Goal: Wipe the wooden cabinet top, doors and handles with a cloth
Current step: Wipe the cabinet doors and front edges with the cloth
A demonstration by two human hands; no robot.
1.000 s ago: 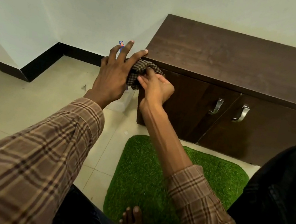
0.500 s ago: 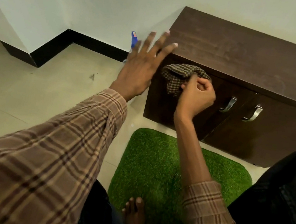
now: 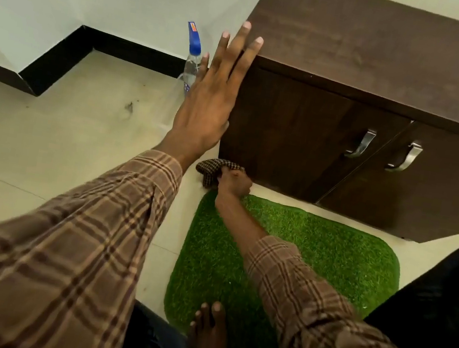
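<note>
I see my left hand (image 3: 207, 104) stretched flat, its fingers (image 3: 238, 45) straight and slightly spread, fingertips resting at the near-left corner of the dark brown wooden cabinet (image 3: 390, 64), where the top meets the left side. It holds nothing.

My right hand (image 3: 234, 181) is low, at the bottom left corner of the cabinet's front, just above the pale tiled floor (image 3: 62, 141). Its fingers are curled tightly around the small brown-and-cream checked cloth (image 3: 210, 171), which is bunched up and sticks out to the left of the knuckles. The cloth sits against the lower edge of the left cabinet door (image 3: 289, 129), at the corner; I cannot tell how firmly it presses on the wood.

Two curved silver metal handles (image 3: 360, 145) sit side by side further right on the doors, well apart from both hands.

A clear plastic spray bottle with a blue trigger head (image 3: 192, 56) stands on the floor by the white wall, just left of the cabinet and partly behind my left hand.

A green artificial-grass mat (image 3: 315, 253) lies on the floor in front of the cabinet, with my bare foot (image 3: 209, 330) at its near edge. Both sleeves are brown plaid.
</note>
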